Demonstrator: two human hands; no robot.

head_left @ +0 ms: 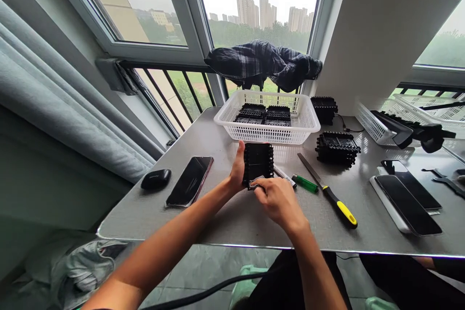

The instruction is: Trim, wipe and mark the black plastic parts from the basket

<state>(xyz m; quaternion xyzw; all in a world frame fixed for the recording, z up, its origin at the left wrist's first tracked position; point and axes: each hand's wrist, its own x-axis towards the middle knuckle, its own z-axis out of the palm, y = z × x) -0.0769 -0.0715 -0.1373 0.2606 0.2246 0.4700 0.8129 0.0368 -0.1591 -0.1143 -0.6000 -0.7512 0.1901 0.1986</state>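
Note:
A black ridged plastic part (258, 161) is held upright above the table, with toothed edges on its left and right sides. My left hand (238, 167) grips it from the left, thumb pointing up along the side. At the part's lower edge, my right hand (276, 198) is closed on a small greyish piece (256, 183), mostly hidden by the fingers, and presses it against the part. Behind stands a white basket (269, 134) with similar black parts (278, 115) inside. More black parts (337, 147) are stacked to the right.
Right of my hands lie a green lighter (305, 183) and a file with a yellow-black handle (339, 207). Phones (189, 181) and a black case (156, 179) lie left; more phones (409, 203) and wrenches (448, 184) lie right. Another person's leg (395, 278) shows lower right.

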